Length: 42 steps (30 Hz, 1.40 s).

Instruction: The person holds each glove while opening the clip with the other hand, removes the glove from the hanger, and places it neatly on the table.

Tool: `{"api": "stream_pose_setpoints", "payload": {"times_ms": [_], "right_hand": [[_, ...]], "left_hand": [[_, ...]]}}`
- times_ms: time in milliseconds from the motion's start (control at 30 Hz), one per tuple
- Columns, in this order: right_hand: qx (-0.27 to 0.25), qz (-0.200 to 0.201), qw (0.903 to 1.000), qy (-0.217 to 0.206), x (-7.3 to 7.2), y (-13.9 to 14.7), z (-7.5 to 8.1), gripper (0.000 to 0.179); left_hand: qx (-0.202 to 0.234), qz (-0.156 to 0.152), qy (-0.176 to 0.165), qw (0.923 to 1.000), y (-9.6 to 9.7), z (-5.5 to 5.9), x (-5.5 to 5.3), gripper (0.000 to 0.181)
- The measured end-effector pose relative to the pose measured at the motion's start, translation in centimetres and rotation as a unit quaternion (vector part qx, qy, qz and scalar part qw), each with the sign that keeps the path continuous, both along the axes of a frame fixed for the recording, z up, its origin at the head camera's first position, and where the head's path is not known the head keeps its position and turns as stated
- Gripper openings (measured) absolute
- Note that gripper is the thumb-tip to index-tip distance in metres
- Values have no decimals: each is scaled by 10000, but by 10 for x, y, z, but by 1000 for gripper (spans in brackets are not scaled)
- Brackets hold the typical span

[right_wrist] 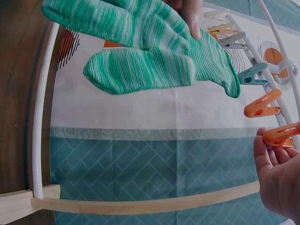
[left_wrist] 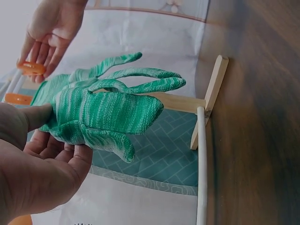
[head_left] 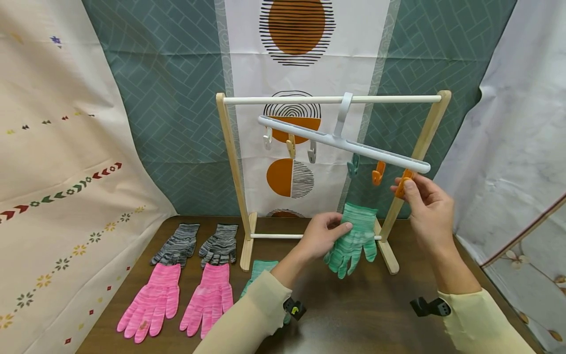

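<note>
My left hand (head_left: pixel 322 235) pinches a green striped knit glove (head_left: pixel 355 236) near its cuff, fingers of the glove hanging down. The right hand (head_left: pixel 428 209) grips an orange clothespin (head_left: pixel 403 184) at the right end of a white hanger (head_left: pixel 342 142). That hanger hooks over the rack's top bar and tilts down to the right. Beside the gripped pin hang another orange clothespin (head_left: pixel 378 173) and a teal clothespin (head_left: pixel 353 165). In the right wrist view the glove's cuff (right_wrist: pixel 225 70) is close to the teal clothespin, apart from the orange ones.
The wooden rack (head_left: pixel 232 162) stands at the back of the brown table (head_left: pixel 353 319). Pink gloves (head_left: pixel 152 300) and grey-black gloves (head_left: pixel 177 245) lie at the left. Another green glove (head_left: pixel 263 268) lies partly under my left forearm. Three paler clothespins hang on the hanger's left half.
</note>
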State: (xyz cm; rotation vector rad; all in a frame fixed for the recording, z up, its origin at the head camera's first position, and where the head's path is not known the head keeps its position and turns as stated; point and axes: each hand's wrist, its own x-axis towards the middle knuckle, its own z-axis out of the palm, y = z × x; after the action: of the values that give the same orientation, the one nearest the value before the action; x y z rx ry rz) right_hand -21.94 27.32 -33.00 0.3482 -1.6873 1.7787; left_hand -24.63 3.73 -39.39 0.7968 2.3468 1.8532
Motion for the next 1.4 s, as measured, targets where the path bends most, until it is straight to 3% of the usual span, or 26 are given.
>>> {"api": "stream_pose_setpoints", "payload": {"times_ms": [700, 1400], "right_hand": [[-116, -44, 9999, 69, -5, 6, 0, 32], [-224, 154, 9992, 310, -9, 10, -1, 32]], "left_hand": [[411, 240, -502, 9976, -18, -14, 12, 24], [690, 332, -1309, 9884, -37, -24, 15, 24]]}}
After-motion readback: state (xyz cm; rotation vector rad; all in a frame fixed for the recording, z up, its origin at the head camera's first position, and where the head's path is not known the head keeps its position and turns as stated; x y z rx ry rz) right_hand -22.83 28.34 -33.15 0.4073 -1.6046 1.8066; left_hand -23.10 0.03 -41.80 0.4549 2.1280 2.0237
